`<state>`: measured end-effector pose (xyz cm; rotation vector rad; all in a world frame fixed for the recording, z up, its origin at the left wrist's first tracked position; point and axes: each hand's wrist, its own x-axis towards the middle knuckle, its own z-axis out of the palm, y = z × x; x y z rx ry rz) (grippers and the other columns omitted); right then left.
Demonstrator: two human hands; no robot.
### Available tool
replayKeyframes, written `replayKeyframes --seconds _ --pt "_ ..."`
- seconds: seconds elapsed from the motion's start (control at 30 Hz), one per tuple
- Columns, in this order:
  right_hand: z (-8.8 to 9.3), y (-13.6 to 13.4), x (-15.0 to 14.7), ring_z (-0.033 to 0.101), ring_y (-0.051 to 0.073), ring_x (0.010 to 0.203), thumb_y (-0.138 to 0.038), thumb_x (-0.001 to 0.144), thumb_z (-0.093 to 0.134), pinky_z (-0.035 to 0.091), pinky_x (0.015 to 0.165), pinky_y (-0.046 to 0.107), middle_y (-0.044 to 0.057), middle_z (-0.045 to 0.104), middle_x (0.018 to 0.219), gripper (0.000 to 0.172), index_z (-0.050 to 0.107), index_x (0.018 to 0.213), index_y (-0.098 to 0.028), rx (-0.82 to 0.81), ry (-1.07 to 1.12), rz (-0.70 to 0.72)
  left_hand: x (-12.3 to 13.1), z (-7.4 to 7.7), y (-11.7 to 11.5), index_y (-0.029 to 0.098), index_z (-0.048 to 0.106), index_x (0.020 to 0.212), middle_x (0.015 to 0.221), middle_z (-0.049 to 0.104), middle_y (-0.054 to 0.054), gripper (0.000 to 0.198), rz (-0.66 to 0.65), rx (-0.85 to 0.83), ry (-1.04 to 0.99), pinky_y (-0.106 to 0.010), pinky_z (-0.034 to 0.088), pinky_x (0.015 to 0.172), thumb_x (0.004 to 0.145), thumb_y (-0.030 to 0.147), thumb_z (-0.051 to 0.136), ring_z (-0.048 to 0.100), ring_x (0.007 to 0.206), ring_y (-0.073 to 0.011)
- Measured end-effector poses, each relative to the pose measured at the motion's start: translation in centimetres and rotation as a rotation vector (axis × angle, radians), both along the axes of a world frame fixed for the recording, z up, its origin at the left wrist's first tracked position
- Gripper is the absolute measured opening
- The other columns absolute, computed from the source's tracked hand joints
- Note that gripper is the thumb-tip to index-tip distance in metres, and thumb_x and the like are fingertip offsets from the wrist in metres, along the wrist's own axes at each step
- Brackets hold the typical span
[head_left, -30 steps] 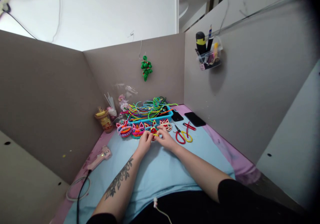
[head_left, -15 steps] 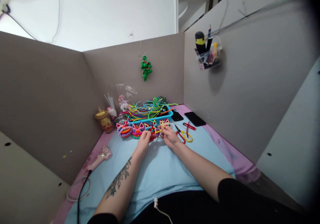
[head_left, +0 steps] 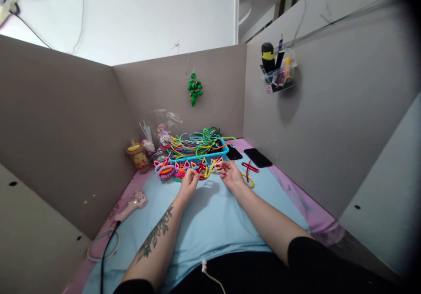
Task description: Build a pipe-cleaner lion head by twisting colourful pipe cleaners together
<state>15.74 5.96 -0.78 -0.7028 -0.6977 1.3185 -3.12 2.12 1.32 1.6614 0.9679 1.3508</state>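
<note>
My left hand (head_left: 188, 182) pinches a red and yellow pipe cleaner (head_left: 209, 170) between thumb and fingers; its yellow end sticks out to the right. My right hand (head_left: 231, 174) is just to the right of that end, fingers loosely curled and apart, with nothing visible in them. Behind the hands stands a row of colourful pipe-cleaner animal heads, among them a purple one (head_left: 164, 170), a pink one (head_left: 181, 169) and a white and red one (head_left: 216, 165). Scissors with a yellow handle (head_left: 250, 181) are partly hidden by my right hand.
A blue basket (head_left: 225, 154) of loose pipe cleaners is at the back. Two phones (head_left: 257, 157) and crossed red pieces (head_left: 250, 167) lie right. A pink glue gun (head_left: 133, 205) with its cord lies left, near a cup (head_left: 138, 157). Grey panels (head_left: 217, 92) enclose the table.
My right hand has let go of the yellow part and moved right, away from my left hand. The yellow end now stands free, while my left hand keeps its hold. The view shifted slightly.
</note>
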Motion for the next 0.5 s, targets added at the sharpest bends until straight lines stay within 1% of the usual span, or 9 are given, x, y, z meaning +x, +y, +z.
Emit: replayKeyframes --seconds 0.07,0.1,0.17,0.23,0.27,0.3,0.37,0.43,0.5 --pt "-0.1 0.3 0.2 0.044 0.013 0.049 -0.058 0.068 0.058 0.035 0.048 0.027 0.003 0.059 0.063 0.038 0.059 0.067 -0.020 0.020 -0.080 0.018 0.0 0.0 0.1 0.020 0.040 0.077 0.067 0.058 0.001 0.033 -0.067 -0.065 -0.066 -0.031 0.046 0.069 0.076 0.051 0.055 0.061 0.069 -0.0166" --pt "-0.1 0.2 0.1 0.049 0.014 0.055 -0.054 0.066 0.062 0.038 0.052 0.028 0.003 0.060 0.068 0.034 0.061 0.069 -0.020 0.068 -0.147 0.041 -0.1 -0.1 0.1 0.020 0.040 0.078 0.064 0.058 0.001 0.035 -0.095 -0.107 -0.094 -0.032 0.047 0.069 0.075 0.052 0.055 0.061 0.066 -0.0162" --pt "0.1 -0.4 0.0 0.056 0.017 0.075 -0.047 0.066 0.066 0.043 0.067 0.031 0.005 0.063 0.081 0.029 0.064 0.071 -0.019 0.219 -0.315 0.089 -0.2 -0.2 0.3 0.020 0.040 0.077 0.061 0.057 0.002 0.037 -0.136 -0.183 -0.125 -0.032 0.048 0.068 0.074 0.052 0.058 0.060 0.062 -0.0154" --pt "0.4 -1.1 -0.4 0.055 0.020 0.094 -0.044 0.067 0.066 0.041 0.082 0.033 0.005 0.063 0.095 0.026 0.067 0.073 -0.019 0.349 -0.490 0.134 -0.3 -0.4 0.4 0.020 0.042 0.077 0.062 0.057 0.002 0.037 -0.164 -0.231 -0.127 -0.031 0.048 0.067 0.072 0.052 0.060 0.059 0.061 -0.0141" --pt "0.5 -1.5 -0.5 0.054 0.021 0.099 -0.043 0.068 0.066 0.039 0.086 0.034 0.005 0.062 0.099 0.025 0.068 0.073 -0.019 0.383 -0.560 0.158 -0.4 -0.5 0.5 0.019 0.042 0.076 0.062 0.057 0.002 0.037 -0.172 -0.245 -0.121 -0.030 0.048 0.066 0.072 0.052 0.060 0.059 0.060 -0.0135" --pt "0.5 -1.7 -0.7 0.053 0.022 0.102 -0.042 0.067 0.066 0.039 0.088 0.034 0.005 0.061 0.101 0.023 0.068 0.072 -0.019 0.396 -0.614 0.192 -0.4 -0.5 0.5 0.019 0.043 0.076 0.062 0.057 0.002 0.037 -0.177 -0.254 -0.113 -0.030 0.047 0.065 0.071 0.052 0.060 0.058 0.060 -0.0131" --pt "0.5 -2.1 -0.9 0.054 0.022 0.100 -0.041 0.066 0.068 0.039 0.087 0.035 0.005 0.062 0.099 0.022 0.066 0.066 -0.019 0.380 -0.671 0.273 -0.5 -0.6 0.6 0.019 0.044 0.076 0.063 0.057 0.002 0.038 -0.179 -0.264 -0.094 -0.029 0.047 0.064 0.071 0.053 0.060 0.056 0.059 -0.0126" --pt "0.2 -2.3 -1.0 0.056 0.022 0.094 -0.040 0.066 0.067 0.041 0.085 0.034 0.005 0.063 0.092 0.023 0.065 0.062 -0.018 0.349 -0.651 0.349 -0.5 -0.8 0.6 0.019 0.044 0.076 0.062 0.056 0.002 0.039 -0.187 -0.261 -0.084 -0.028 0.046 0.063 0.070 0.053 0.061 0.055 0.058 -0.0120" --pt "-0.3 -2.2 -1.3 0.058 0.020 0.087 -0.038 0.067 0.066 0.042 0.081 0.034 0.004 0.065 0.084 0.022 0.064 0.062 -0.017 0.297 -0.569 0.413 -0.5 -0.9 0.7 0.018 0.046 0.077 0.060 0.053 0.003 0.038 -0.189 -0.243 -0.073 -0.027 0.045 0.062 0.070 0.052 0.061 0.053 0.056 -0.0109"
